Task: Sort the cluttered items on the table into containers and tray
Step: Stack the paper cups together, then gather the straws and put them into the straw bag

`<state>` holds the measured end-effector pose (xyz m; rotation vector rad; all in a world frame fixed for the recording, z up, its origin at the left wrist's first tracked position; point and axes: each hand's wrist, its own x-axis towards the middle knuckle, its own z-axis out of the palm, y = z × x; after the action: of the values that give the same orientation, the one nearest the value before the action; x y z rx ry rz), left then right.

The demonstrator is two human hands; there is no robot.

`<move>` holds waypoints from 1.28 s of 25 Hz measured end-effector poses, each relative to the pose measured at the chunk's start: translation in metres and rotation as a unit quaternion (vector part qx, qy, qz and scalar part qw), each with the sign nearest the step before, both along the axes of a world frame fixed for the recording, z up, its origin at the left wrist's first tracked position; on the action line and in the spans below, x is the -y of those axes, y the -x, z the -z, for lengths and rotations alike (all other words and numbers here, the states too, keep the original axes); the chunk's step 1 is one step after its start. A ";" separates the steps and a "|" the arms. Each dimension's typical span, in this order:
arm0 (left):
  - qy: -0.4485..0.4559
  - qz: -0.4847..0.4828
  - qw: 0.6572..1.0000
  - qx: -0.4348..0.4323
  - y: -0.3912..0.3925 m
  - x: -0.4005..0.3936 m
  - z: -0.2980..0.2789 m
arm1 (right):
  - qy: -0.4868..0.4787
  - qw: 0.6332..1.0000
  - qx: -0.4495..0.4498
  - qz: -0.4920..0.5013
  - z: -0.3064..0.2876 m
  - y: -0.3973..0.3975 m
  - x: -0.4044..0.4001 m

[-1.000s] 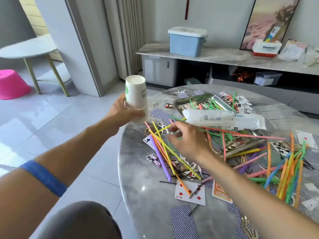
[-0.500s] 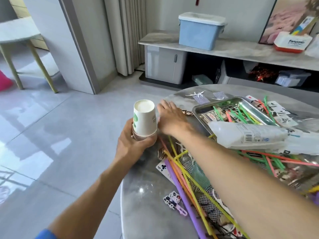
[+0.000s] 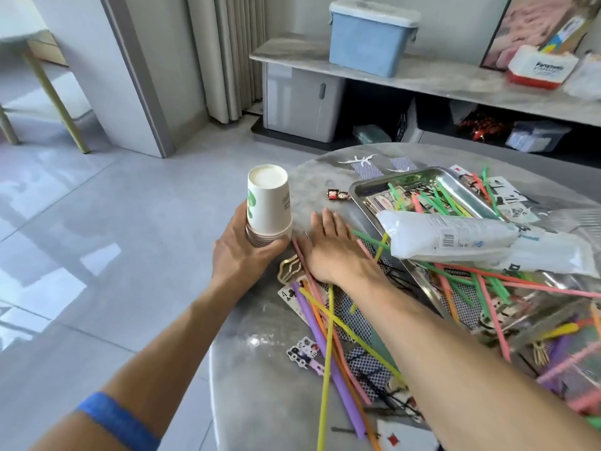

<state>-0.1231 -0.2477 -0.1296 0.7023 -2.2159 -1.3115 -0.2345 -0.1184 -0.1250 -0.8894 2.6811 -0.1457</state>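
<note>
My left hand [image 3: 242, 252] grips a stack of upside-down white paper cups [image 3: 268, 206] at its lower rims, at the left edge of the round marble table [image 3: 257, 369]. My right hand [image 3: 328, 249] lies flat, fingers straight, on the tabletop just right of the cups, over the ends of coloured straws [image 3: 328, 340]. A metal tray [image 3: 374, 185] behind the hand holds straws and cards, with a white plastic packet [image 3: 455, 237] lying across it. Playing cards [image 3: 292, 294], a gold hair clip [image 3: 289, 271] and cartoon stickers [image 3: 305, 354] lie scattered near my arms.
A small cartoon figure clip [image 3: 338, 194] lies between the cups and the tray. More straws, cards and clips cover the table's right side. Beyond the table stands a low shelf with a blue lidded box [image 3: 370, 37]. Grey tiled floor lies to the left.
My right hand moved from the straws toward the cups and now lies flat beside them. My left hand lowered the cup stack to the table edge. The view tilted down and left.
</note>
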 end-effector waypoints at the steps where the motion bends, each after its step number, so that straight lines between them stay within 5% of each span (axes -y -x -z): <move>1: 0.005 0.007 1.000 0.014 -0.002 -0.003 -0.001 | -0.002 1.000 0.008 -0.001 -0.004 -0.005 -0.009; 8: -0.053 0.134 0.989 0.037 -0.023 -0.017 -0.016 | 0.025 0.993 -0.066 -0.093 -0.039 -0.027 -0.055; 11: -0.110 0.093 0.986 0.086 -0.038 -0.029 -0.030 | 0.072 0.989 -0.032 -0.122 -0.059 -0.055 -0.081; 16: 0.053 -0.004 0.984 0.170 -0.060 -0.072 -0.070 | 0.135 0.981 -0.053 -0.130 -0.089 -0.076 -0.155; 23: 0.221 0.199 0.944 0.142 -0.021 -0.182 -0.096 | 0.140 0.982 -0.124 0.012 -0.101 -0.043 -0.243; 29: 0.262 0.133 0.945 0.143 0.024 -0.222 -0.085 | 0.217 0.920 -0.146 0.293 -0.094 0.010 -0.309; 32: 0.265 0.105 0.944 0.167 0.042 -0.221 -0.077 | 0.232 0.909 -0.120 0.326 -0.089 0.029 -0.328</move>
<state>-0.1647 -0.0267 -0.0524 0.5151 -2.8152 -0.6468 -0.2636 0.2092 -0.0357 -0.0629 3.1307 -0.9038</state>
